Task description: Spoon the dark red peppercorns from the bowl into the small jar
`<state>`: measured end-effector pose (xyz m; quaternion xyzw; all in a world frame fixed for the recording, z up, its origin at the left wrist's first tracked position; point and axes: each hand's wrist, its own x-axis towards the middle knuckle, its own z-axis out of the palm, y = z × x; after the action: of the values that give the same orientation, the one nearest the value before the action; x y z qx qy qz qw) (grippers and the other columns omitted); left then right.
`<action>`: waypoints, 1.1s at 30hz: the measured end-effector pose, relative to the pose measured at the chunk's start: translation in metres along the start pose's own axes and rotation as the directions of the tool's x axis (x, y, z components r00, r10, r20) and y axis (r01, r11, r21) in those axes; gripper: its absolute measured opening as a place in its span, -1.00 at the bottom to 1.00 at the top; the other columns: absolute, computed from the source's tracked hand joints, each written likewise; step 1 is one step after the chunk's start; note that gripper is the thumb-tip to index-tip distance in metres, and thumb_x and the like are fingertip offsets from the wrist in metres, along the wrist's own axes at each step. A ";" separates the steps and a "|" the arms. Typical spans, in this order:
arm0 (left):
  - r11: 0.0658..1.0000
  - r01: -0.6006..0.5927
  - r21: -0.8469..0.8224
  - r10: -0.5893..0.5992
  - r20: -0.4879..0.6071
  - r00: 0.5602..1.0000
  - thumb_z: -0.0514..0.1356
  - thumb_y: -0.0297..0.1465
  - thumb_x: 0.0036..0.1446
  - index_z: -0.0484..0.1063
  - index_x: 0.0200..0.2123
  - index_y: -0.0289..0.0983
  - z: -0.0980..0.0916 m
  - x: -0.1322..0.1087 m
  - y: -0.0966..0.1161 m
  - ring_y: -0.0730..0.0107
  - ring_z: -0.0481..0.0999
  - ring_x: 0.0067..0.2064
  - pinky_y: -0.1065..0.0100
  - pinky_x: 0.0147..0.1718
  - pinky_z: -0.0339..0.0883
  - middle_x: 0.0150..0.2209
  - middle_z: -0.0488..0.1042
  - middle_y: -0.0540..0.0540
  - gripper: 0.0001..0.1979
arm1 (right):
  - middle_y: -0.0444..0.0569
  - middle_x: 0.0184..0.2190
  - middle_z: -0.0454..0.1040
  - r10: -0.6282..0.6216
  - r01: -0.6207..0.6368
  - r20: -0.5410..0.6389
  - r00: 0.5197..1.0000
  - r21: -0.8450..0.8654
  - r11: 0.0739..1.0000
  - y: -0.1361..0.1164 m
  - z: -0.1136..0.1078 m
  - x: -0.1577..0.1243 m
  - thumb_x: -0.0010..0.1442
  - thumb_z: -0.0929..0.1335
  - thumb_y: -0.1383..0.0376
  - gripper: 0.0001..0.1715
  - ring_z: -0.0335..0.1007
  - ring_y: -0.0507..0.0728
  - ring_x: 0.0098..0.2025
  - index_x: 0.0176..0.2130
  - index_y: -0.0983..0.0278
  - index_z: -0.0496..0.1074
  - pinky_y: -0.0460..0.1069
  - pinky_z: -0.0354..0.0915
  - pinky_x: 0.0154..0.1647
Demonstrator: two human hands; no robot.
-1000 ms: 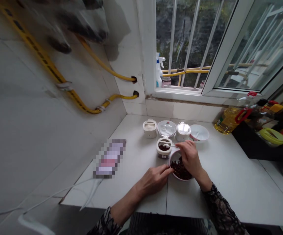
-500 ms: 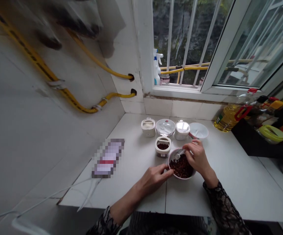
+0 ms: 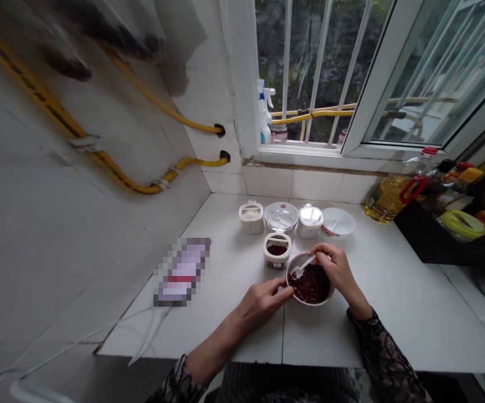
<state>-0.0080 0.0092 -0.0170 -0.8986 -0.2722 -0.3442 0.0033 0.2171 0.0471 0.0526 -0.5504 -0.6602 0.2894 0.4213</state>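
Observation:
A small pink bowl (image 3: 292, 267) full of dark red-brown bits stands on the white counter. My left hand (image 3: 263, 302) rests against the bowl's left rim, fingers pinched on it. My right hand (image 3: 337, 268) is over the bowl's right side, closed on a small white spoon (image 3: 302, 267) whose tip dips into the bits. Just behind the bowl stands an open white jar (image 3: 276, 249) with the same dark bits inside.
Behind the jar stand two white lidded jars (image 3: 251, 216), a clear lid (image 3: 281, 215) and a white bowl (image 3: 338, 223). An oil bottle (image 3: 387, 202) and sauce bottles stand at right. A blurred packet (image 3: 182, 271) and white cables lie at left. Counter edge (image 3: 351, 365) is near me.
My right hand brought the spoon from the open jar back into the pink bowl. My left hand stayed on the bowl's rim. The view tilted slightly.

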 end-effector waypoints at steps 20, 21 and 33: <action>1.000 -0.007 0.013 0.007 -0.030 1.000 0.05 -0.50 0.32 0.41 -0.09 -0.27 0.002 0.001 0.000 0.49 0.51 -0.35 0.53 -0.45 0.39 -0.24 0.49 -0.11 -0.82 | -0.13 -0.60 0.45 0.160 -0.109 -0.114 0.981 0.360 0.927 -0.005 0.005 0.004 0.05 0.32 0.17 -0.78 0.40 0.10 -0.50 -0.37 0.26 0.45 -0.04 0.28 -0.42; 1.000 -0.008 0.009 0.009 -0.034 0.999 0.05 -0.50 0.32 0.41 -0.09 -0.27 0.002 0.001 -0.001 0.49 0.51 -0.36 0.53 -0.46 0.39 -0.24 0.49 -0.11 -0.82 | -0.11 -0.55 0.48 0.121 -0.065 -0.147 0.982 0.340 0.938 -0.008 0.007 0.004 0.09 0.31 0.16 -0.77 0.43 0.11 -0.46 -0.33 0.25 0.46 -0.02 0.30 -0.39; 1.000 0.007 0.012 -0.007 -0.011 1.000 0.06 -0.50 0.31 0.42 -0.08 -0.27 0.004 -0.002 -0.002 0.49 0.50 -0.34 0.53 -0.42 0.39 -0.25 0.48 -0.11 -0.80 | -0.09 -0.40 0.55 -0.599 0.554 -0.087 0.796 -0.291 0.780 -0.018 0.013 0.000 0.22 0.21 0.48 -0.73 0.42 0.13 -0.31 -0.22 0.22 0.43 0.14 0.20 0.03</action>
<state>-0.0079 0.0102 -0.0216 -0.8957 -0.2774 -0.3474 0.0089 0.1965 0.0438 0.0615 -0.3929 -0.7887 0.0110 0.4727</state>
